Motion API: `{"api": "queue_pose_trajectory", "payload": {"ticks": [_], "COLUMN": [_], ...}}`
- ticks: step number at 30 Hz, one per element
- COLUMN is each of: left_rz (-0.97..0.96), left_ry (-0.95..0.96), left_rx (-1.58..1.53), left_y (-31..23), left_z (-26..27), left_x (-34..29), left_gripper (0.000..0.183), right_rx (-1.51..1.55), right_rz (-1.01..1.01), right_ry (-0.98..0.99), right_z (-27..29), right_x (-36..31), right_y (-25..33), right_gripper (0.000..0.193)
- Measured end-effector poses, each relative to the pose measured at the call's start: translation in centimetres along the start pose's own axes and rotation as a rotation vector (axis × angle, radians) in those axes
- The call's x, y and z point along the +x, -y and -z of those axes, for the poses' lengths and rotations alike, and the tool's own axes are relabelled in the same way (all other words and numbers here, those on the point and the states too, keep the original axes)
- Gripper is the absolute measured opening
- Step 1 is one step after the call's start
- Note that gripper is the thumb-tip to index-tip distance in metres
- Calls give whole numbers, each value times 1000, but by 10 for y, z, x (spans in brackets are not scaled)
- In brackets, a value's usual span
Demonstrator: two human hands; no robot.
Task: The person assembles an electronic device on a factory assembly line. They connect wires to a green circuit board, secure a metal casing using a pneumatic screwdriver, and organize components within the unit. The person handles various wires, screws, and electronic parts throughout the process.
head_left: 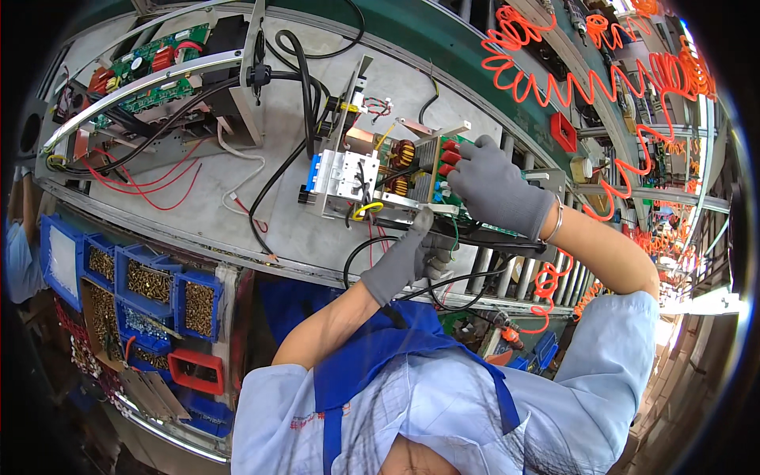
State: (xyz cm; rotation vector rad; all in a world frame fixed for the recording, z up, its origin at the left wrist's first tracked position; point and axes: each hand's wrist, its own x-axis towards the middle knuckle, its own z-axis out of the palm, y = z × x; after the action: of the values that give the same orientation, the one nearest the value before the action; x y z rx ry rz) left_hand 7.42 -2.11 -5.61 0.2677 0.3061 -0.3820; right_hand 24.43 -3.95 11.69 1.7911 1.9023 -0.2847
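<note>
Both my hands wear grey gloves and work at an open-frame electrical unit on the bench. My right hand reaches over the unit's right part, its fingers bent down beside red block-shaped components. What its fingertips grip, if anything, is hidden. At the front edge of the frame my left hand has its thumb raised against the metal and its other fingers curled; I cannot make out what they hold. A thin green wire runs close by. The unit carries a white switch block and copper coils.
Another unit with a green circuit board stands at the left, loose red wires beside it. Black cables loop between the units. Blue bins of screws sit front left. Orange coiled hoses hang at the right. Another person's arm shows far left.
</note>
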Motion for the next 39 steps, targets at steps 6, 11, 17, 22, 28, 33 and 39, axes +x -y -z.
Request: {"api": "queue_pose_trajectory", "payload": {"ticks": [6, 11, 17, 22, 28, 33, 39], "left_rz": [-234, -488, -459, -563, -731, -650, -606], "left_ry": [-190, -304, -324, -614, -760, -1026, -1178], "left_rx": [274, 783, 762, 829, 802, 601, 415], "left_y": [35, -1, -13, 15, 24, 105, 190], "left_z": [67, 69, -5, 17, 27, 43, 77], "left_x": [-34, -90, -53, -55, -70, -127, -182], "left_gripper": [52, 57, 39, 33, 39, 40, 40], "right_rx": [74, 277, 661, 725, 976, 1154, 1918], "right_rz": [-116, -447, -788, -789, -624, 18, -184], "right_ry": [-198, -575, -1083, -1166, -1444, -1149, -577], "right_z": [-14, -49, -113, -137, -114, -71, -113], "right_x": [-11, -40, -62, -62, -74, -51, 36], "right_y": [5, 34, 98, 106, 131, 161, 174], "right_gripper": [9, 33, 42, 37, 43, 45, 50]}}
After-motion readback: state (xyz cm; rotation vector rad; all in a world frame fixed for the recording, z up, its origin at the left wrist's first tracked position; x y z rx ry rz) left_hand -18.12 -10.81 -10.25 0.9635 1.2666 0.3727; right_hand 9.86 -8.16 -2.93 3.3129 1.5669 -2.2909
